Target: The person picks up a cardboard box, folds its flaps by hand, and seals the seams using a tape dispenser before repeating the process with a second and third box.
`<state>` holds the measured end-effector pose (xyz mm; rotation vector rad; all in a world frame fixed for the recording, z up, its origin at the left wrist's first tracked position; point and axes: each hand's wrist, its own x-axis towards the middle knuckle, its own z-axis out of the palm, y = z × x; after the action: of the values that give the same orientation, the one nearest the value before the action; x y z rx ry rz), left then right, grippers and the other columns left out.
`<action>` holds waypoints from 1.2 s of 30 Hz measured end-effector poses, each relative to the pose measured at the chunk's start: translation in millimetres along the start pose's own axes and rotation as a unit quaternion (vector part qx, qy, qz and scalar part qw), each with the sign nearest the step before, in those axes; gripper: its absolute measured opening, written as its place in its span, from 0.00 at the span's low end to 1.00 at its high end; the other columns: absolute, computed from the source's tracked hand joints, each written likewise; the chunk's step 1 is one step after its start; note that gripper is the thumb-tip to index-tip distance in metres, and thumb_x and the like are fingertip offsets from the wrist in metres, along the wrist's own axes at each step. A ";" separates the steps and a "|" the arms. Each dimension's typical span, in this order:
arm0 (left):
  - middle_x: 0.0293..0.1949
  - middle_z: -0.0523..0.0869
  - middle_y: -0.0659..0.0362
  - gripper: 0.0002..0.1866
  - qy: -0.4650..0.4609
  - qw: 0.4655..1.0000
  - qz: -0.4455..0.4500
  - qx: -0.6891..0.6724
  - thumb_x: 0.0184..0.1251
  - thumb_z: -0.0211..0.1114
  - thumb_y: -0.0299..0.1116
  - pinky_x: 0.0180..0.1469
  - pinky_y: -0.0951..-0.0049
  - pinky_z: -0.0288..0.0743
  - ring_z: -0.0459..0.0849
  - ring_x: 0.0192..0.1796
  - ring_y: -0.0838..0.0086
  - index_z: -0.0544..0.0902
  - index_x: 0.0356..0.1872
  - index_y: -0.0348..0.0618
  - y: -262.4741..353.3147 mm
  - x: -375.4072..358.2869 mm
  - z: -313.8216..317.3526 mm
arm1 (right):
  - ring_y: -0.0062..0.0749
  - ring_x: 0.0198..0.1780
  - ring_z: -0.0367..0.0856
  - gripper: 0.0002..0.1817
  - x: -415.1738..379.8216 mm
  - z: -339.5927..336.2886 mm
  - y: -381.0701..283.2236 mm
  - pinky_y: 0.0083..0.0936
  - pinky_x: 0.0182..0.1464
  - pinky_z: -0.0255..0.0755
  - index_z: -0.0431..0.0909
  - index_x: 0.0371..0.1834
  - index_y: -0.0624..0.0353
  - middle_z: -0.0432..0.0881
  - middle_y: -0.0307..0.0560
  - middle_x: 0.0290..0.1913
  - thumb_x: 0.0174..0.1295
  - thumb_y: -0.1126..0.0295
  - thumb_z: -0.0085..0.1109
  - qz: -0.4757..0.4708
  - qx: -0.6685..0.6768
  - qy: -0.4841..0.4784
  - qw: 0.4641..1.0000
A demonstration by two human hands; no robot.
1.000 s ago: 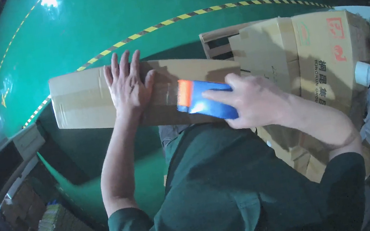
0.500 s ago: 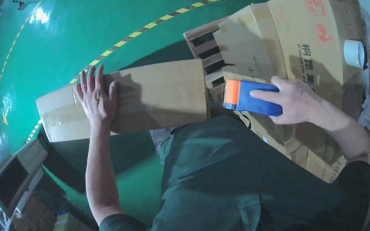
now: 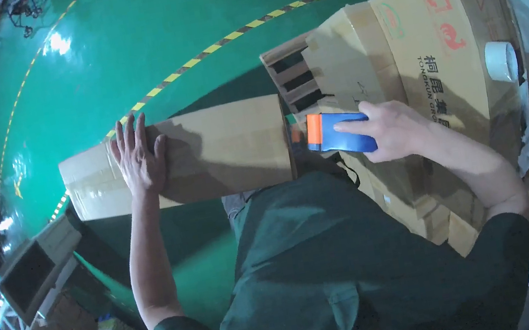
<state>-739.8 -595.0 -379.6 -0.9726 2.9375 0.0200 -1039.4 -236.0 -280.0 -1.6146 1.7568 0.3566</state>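
Note:
My left hand lies flat on the left part of a long cardboard box, fingers spread. In my right hand is a blue tape dispenser with an orange front part. Its orange end points left at the box's right end, with a small gap visible between them. Tape runs along part of the box's top, and a shadow falls across its middle. What supports the box is hidden.
Large cardboard cartons with printed characters stand to the right, beside a wooden pallet. A white tape roll sits on them. A monitor is at lower left. A yellow-black floor line crosses the green floor.
My right hand has brought the tape dispenser left, closer to the box's right end, and it is turned more level. My left hand stays on the box. The whole view has shifted slightly.

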 end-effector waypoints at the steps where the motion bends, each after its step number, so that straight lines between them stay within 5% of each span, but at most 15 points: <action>1: 0.74 0.64 0.56 0.32 -0.005 1.000 0.003 0.000 0.73 0.45 0.58 0.76 0.50 0.41 0.52 0.78 0.58 0.66 0.73 0.54 2.1 0.1 -1.3 | 0.47 0.41 0.83 0.37 2.2 1.8 0.5 0.35 0.41 0.82 0.63 0.72 0.37 0.75 0.62 0.51 0.58 0.50 0.65 0.004 0.004 -0.004 1.000; 7: 0.73 0.67 0.55 0.29 0.002 1.000 0.018 -0.010 0.75 0.46 0.54 0.77 0.45 0.38 0.57 0.77 0.58 0.68 0.71 0.55 18.1 3.4 -6.4 | 0.45 0.35 0.82 0.36 0.3 3.4 1.9 0.34 0.37 0.82 0.62 0.70 0.41 0.75 0.57 0.43 0.59 0.51 0.64 -0.021 0.009 0.061 0.998; 10: 0.71 0.68 0.55 0.25 0.033 0.998 0.059 0.005 0.76 0.46 0.49 0.73 0.43 0.47 0.61 0.74 0.55 0.71 0.68 0.53 28.5 5.6 -6.7 | 0.42 0.32 0.80 0.30 -0.4 3.0 3.1 0.34 0.35 0.82 0.68 0.65 0.44 0.74 0.55 0.39 0.60 0.52 0.62 -0.012 0.011 0.050 0.999; 13: 0.68 0.71 0.50 0.26 0.096 0.992 0.069 0.044 0.69 0.53 0.40 0.70 0.50 0.60 0.67 0.71 0.56 0.71 0.67 0.47 73.1 3.6 -10.6 | 0.46 0.44 0.83 0.38 -0.7 2.6 0.2 0.38 0.44 0.83 0.64 0.69 0.42 0.76 0.58 0.49 0.55 0.50 0.69 0.003 0.048 0.005 0.999; 16: 0.72 0.65 0.48 0.35 0.015 0.966 0.143 -0.216 0.61 0.67 0.33 0.74 0.36 0.40 0.58 0.76 0.51 0.67 0.71 0.49 159.5 -6.1 -25.1 | 0.50 0.55 0.80 0.39 3.7 10.1 2.0 0.39 0.50 0.83 0.67 0.68 0.44 0.66 0.59 0.68 0.53 0.51 0.71 -0.005 0.070 0.009 0.997; 19: 0.75 0.54 0.40 0.59 -0.112 0.972 0.148 -0.143 0.47 0.70 0.67 0.76 0.42 0.46 0.51 0.78 0.48 0.56 0.73 0.36 221.2 -30.1 -42.1 | 0.50 0.52 0.82 0.36 2.5 12.8 3.7 0.39 0.49 0.83 0.68 0.68 0.44 0.70 0.60 0.65 0.56 0.52 0.69 0.004 0.069 0.017 0.997; 22: 0.77 0.47 0.38 0.63 -0.130 0.970 0.160 -0.127 0.48 0.64 0.74 0.79 0.46 0.31 0.42 0.79 0.46 0.52 0.74 0.34 227.8 -42.3 -29.8 | 0.48 0.40 0.83 0.36 -0.7 18.0 6.8 0.36 0.41 0.84 0.66 0.67 0.43 0.72 0.61 0.54 0.55 0.54 0.70 -0.035 0.060 0.080 0.994; 25: 0.78 0.44 0.41 0.60 -0.143 0.973 0.144 -0.113 0.53 0.58 0.73 0.79 0.49 0.25 0.37 0.80 0.50 0.50 0.75 0.35 229.2 -43.5 -25.7 | 0.46 0.47 0.83 0.39 1.1 18.8 9.4 0.32 0.46 0.83 0.63 0.70 0.44 0.72 0.59 0.54 0.57 0.53 0.70 -0.038 0.051 0.040 0.997; 28: 0.74 0.59 0.39 0.48 -0.064 0.983 0.118 -0.126 0.50 0.62 0.49 0.78 0.43 0.41 0.52 0.78 0.45 0.59 0.72 0.35 226.7 -42.8 -21.1 | 0.48 0.45 0.83 0.38 1.8 24.7 14.3 0.35 0.46 0.84 0.63 0.70 0.42 0.71 0.63 0.56 0.57 0.53 0.70 -0.070 0.058 0.098 0.991; 31: 0.74 0.57 0.39 0.49 -0.040 0.976 0.148 -0.156 0.47 0.63 0.44 0.77 0.41 0.38 0.48 0.78 0.44 0.56 0.73 0.35 221.9 -44.4 -10.6 | 0.50 0.42 0.84 0.37 4.2 26.0 17.1 0.37 0.44 0.84 0.63 0.69 0.42 0.72 0.62 0.52 0.56 0.52 0.69 -0.066 0.068 0.101 0.990; 34: 0.73 0.62 0.41 0.34 0.016 0.971 0.155 -0.180 0.65 0.50 0.40 0.76 0.40 0.42 0.55 0.77 0.44 0.60 0.71 0.33 224.7 -44.3 -6.1 | 0.48 0.43 0.84 0.37 1.9 27.1 18.4 0.36 0.44 0.85 0.63 0.69 0.42 0.71 0.62 0.55 0.57 0.51 0.69 -0.064 0.057 0.095 0.992; 36: 0.73 0.61 0.40 0.40 0.009 0.969 0.154 -0.192 0.58 0.58 0.42 0.76 0.40 0.43 0.56 0.76 0.44 0.59 0.71 0.34 223.9 -43.0 -6.5 | 0.45 0.40 0.83 0.36 -0.2 29.4 22.2 0.33 0.41 0.85 0.64 0.68 0.43 0.73 0.58 0.50 0.56 0.54 0.69 -0.077 0.041 0.137 0.987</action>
<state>-839.2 -389.8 -371.6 -0.5294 3.1319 0.6142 -1051.3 -213.3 -306.4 -1.7930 1.8034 -0.0118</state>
